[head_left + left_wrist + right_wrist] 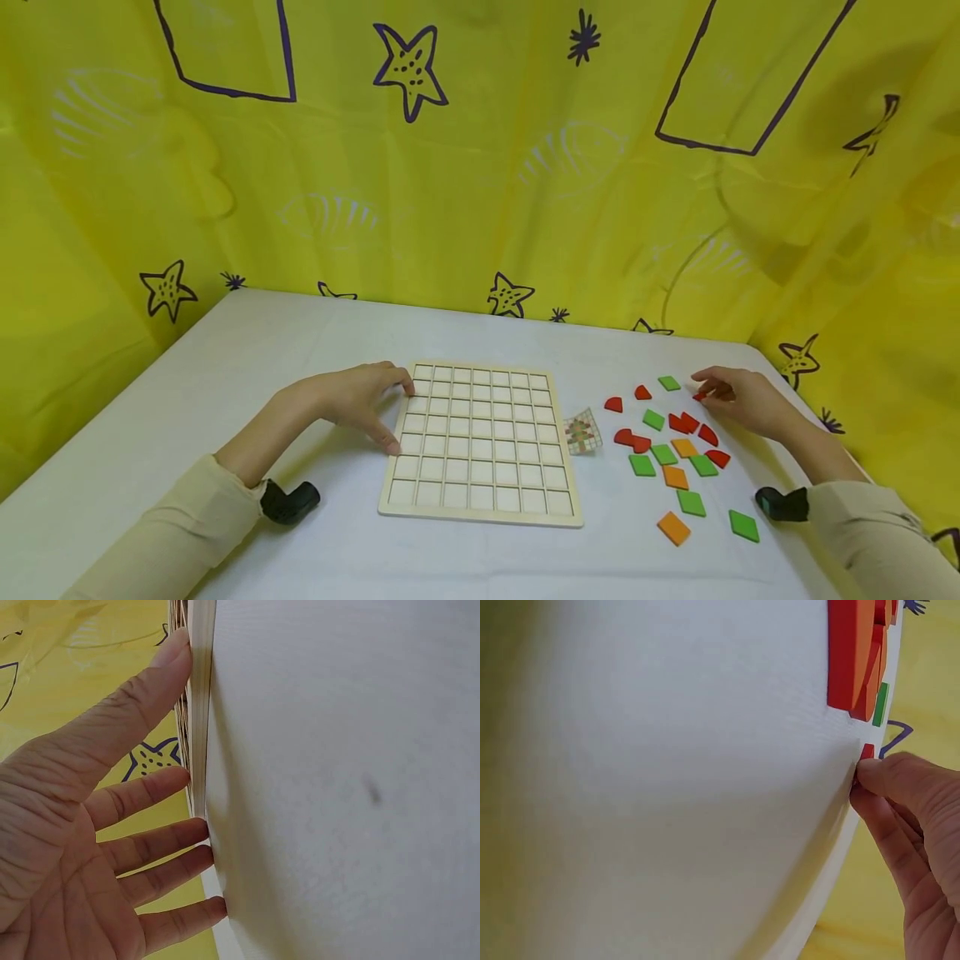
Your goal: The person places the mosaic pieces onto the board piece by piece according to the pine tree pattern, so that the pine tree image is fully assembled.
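Note:
A pale wooden grid board (481, 442) with square cells lies on the white table. My left hand (356, 400) spreads along the board's left edge, thumb and fingertips touching it; in the left wrist view the fingers (154, 851) are nearly straight beside the rim. On the right, my right hand (742, 402) pinches a small red piece (867, 751) between thumb and fingers, low over the table. Most of that piece is hidden by the fingertips. Near this hand lie red quarter-round pieces (707, 434), green square tiles (669, 383) and orange square tiles (673, 528).
A small printed pattern card (582, 432) lies at the board's right edge, slightly curled. Several loose pieces are scattered between board and right forearm, some red ones overlapping. A yellow patterned curtain (465, 167) hangs behind the white table (315, 533).

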Available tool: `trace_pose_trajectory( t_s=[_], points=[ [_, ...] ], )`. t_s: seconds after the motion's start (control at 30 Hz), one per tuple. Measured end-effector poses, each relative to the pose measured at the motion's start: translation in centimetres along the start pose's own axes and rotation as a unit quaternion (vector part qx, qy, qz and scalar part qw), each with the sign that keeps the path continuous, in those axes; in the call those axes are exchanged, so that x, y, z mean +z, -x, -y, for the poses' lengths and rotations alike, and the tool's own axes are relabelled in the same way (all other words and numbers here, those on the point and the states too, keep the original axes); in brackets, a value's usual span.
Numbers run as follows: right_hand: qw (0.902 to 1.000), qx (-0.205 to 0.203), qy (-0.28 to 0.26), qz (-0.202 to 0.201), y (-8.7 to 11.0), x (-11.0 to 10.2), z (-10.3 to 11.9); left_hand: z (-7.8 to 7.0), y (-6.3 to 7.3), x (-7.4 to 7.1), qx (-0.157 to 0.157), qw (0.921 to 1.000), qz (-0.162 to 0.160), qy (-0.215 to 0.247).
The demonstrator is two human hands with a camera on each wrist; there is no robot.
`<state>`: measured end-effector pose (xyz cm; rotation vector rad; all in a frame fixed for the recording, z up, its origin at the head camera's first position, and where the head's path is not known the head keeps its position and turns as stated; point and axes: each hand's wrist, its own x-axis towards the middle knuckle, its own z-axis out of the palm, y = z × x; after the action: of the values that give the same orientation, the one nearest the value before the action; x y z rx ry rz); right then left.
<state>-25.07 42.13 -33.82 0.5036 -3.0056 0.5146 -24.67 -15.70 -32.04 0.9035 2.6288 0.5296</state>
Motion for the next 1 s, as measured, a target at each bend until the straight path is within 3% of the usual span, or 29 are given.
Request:
trace_pose_trajectory(
  t_s=[0.3, 0.63, 0.87, 1.0],
  points=[
    [0.9994, -0.021, 0.027, -0.004, 0.1, -0.5, 1.3, 0.1, 0.3, 0.0, -0.002, 1.0000, 0.001, -0.003],
    [0.9968, -0.048, 0.050, -0.038, 0.1, -1.4, 3.5, 0.1, 0.3, 0.0, -0.001, 1.0000, -0.001, -0.002],
    [0.9853, -0.123, 0.064, -0.100, 0.2, -0.9, 5.1, 0.1, 0.0, 0.2, -0.004, 1.0000, 0.001, -0.005],
    [0.9830, -0.138, 0.062, -0.104, -0.1, -0.8, 6.4, 0.1, -0.1, 0.2, -0.002, 1.0000, 0.000, -0.008]
  ],
)
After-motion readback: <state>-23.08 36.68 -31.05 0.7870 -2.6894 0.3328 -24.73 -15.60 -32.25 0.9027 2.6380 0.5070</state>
